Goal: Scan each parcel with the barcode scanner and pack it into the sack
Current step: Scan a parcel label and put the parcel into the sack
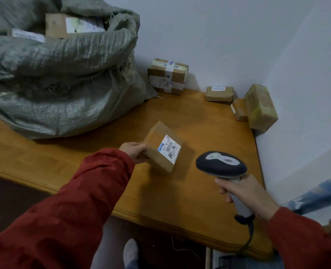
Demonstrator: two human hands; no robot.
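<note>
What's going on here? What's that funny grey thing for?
Someone is checking parcels before packing them. Their left hand grips a cardboard parcel with its label facing up, and their right hand holds the barcode scanner, pointed roughly toward that label. The big sack on the table already has boxes in it. More parcels wait by the wall.

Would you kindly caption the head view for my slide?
Left hand holds a labelled brown cardboard parcel near the grey handheld barcode scanner in the right hand, beside a grey-green woven sack.
</note>
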